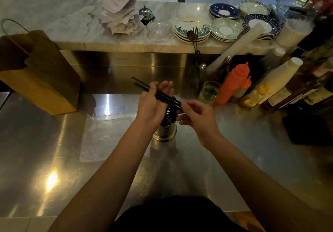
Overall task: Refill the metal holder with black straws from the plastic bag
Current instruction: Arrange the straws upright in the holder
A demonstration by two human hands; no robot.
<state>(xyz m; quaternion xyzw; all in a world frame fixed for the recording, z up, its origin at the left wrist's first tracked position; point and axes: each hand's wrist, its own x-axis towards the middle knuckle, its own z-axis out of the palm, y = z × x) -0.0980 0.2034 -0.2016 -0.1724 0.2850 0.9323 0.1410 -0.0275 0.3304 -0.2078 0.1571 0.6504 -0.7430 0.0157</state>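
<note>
Currently the refill is partly done, judging from the scene. The holder stands at centre frame on the steel counter, directly below both hands, and dark straw ends are visible inside its mouth; how full it is cannot be told, since the hands cover most of the opening. The bag lies flat on the counter just left of the holder and appears nearly or fully empty; its contents cannot be confirmed through the glare.

Remaining work, as a judgement: lower the held bundle into the holder, then check the bag for any last straws.

Hand states:
- Left hand: palm turned up, fingers loosely extended and partly curled, thumb laid across the straws. It supports the middle of a small bundle rather than clamping it.
- Right hand: fingers narrow, pinching the near end of the same bundle between thumb and fingertips, just above the holder rim.

Bundle position: the straws lie at a slant, far ends pointing to the upper left of the frame, near ends at the right hand. They are above the holder, not yet in it.

Surroundings: a paper carrier stands at the left edge; plates and bottles occupy the upper right. None obstructs the holder.
</note>
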